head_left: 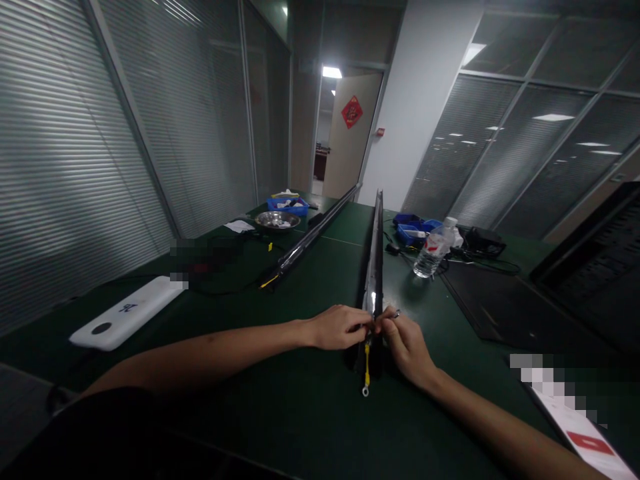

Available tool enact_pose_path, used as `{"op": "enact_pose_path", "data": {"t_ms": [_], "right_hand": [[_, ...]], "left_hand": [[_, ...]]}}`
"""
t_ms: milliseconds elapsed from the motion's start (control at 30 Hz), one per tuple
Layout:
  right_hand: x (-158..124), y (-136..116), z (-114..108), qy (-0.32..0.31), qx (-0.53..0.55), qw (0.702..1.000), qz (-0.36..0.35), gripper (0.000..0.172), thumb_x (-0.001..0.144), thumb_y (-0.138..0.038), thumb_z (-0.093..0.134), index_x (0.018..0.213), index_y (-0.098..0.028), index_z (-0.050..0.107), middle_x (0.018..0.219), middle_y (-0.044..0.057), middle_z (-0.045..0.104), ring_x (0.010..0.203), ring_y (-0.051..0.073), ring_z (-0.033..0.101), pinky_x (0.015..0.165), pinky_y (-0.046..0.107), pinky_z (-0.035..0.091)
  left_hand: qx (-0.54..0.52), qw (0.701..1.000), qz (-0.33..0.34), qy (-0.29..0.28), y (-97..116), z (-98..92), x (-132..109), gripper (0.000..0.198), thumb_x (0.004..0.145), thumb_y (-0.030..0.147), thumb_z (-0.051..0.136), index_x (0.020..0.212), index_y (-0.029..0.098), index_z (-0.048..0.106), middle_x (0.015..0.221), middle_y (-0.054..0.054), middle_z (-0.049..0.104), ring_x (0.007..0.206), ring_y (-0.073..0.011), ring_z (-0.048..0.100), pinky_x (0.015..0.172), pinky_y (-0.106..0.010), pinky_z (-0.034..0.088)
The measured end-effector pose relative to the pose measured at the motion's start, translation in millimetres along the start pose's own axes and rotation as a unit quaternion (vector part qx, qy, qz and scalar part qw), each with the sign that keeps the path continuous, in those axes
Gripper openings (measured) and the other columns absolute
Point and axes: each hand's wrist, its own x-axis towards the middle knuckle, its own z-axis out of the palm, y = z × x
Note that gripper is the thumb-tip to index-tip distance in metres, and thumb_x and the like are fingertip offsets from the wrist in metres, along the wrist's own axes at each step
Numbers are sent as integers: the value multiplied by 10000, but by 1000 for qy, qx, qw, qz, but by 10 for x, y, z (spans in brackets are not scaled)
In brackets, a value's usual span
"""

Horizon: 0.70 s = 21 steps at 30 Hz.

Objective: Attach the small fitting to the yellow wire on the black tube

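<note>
A long, shiny metal rail [373,267] lies lengthwise on the green table, its near end between my hands. My left hand [340,327] is closed, its fingers bent against the rail's left side close to that end. My right hand [407,343] is closed at the right side, fingertips meeting those of the left. A small shiny metal piece [397,313] shows at its fingers; its kind is unclear. Below the fingertips a short yellow wire [367,363] sticks out toward me and ends in a ring terminal [365,392]. What the fingertips pinch is hidden.
Left of it lies a second rail [320,230] with a yellow wire end. A metal bowl [277,221], blue bins [287,207] and a white device [127,313] are at left. A water bottle [435,250], cables and a black mat [500,300] are at right.
</note>
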Motion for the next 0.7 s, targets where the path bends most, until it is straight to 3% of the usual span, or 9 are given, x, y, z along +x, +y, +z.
{"op": "enact_pose_path", "data": {"t_ms": [167, 700], "right_hand": [[-19, -20, 5, 48, -26, 998, 7, 289, 1046, -248, 471, 824, -180, 643, 747, 31, 613, 666, 163, 584, 631, 275, 438], [-32, 16, 22, 41, -57, 997, 25, 298, 1035, -293, 502, 798, -180, 643, 738, 37, 657, 639, 178, 620, 609, 282, 450]], "left_hand": [[28, 999, 16, 13, -28, 25, 0, 127, 990, 143, 476, 992, 192, 593, 939, -15, 634, 799, -153, 612, 710, -226, 430], [37, 999, 10, 10, -53, 50, 4, 148, 995, 154, 461, 980, 196, 602, 934, -24, 644, 828, -167, 633, 737, -234, 447]]}}
